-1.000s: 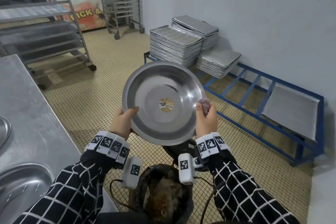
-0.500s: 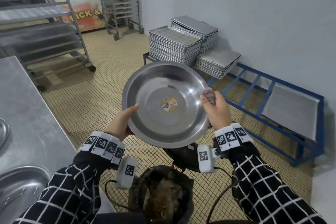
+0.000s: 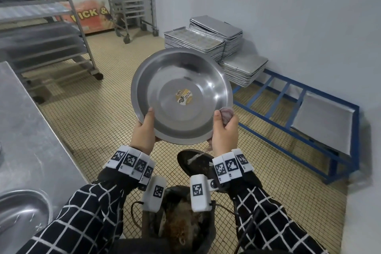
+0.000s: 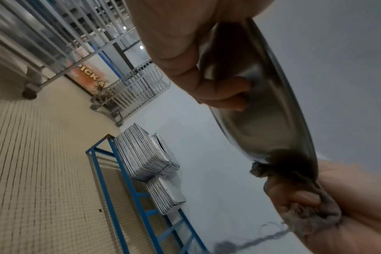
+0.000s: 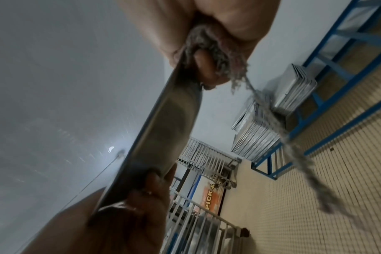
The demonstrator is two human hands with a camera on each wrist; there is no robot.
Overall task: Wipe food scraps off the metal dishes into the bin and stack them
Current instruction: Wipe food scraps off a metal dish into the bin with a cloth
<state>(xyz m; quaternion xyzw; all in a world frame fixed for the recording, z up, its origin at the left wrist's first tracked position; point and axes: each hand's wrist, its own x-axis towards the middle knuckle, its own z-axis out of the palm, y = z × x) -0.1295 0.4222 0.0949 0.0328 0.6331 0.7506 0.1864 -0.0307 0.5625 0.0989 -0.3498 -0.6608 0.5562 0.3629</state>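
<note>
I hold a round metal dish (image 3: pixel 181 97) tilted up over a dark bin (image 3: pixel 181 222) full of brown scraps. It has a yellow sticker in its middle and looks clean inside. My left hand (image 3: pixel 145 128) grips its lower left rim, thumb inside, fingers behind (image 4: pixel 224 91). My right hand (image 3: pixel 223 128) pinches the lower right rim together with a grey rag (image 3: pixel 226 113). The rag (image 5: pixel 209 51) is bunched in that hand, and a frayed thread (image 5: pixel 294 147) hangs from it. The dish (image 5: pixel 159 137) shows edge-on in the right wrist view.
A steel counter (image 3: pixel 26 130) with a sunken basin (image 3: pixel 22 214) runs along my left. Stacks of baking trays (image 3: pixel 198 45) rest on a low blue frame (image 3: pixel 288 113) by the wall at right. Wheeled racks (image 3: pixel 51 27) stand behind on the tiled floor. A dark lid (image 3: pixel 195 163) lies under my hands.
The dish has tipped a little more upright. My right hand with the rag slid down the right rim to its lower right edge. The left hand keeps its grip.
</note>
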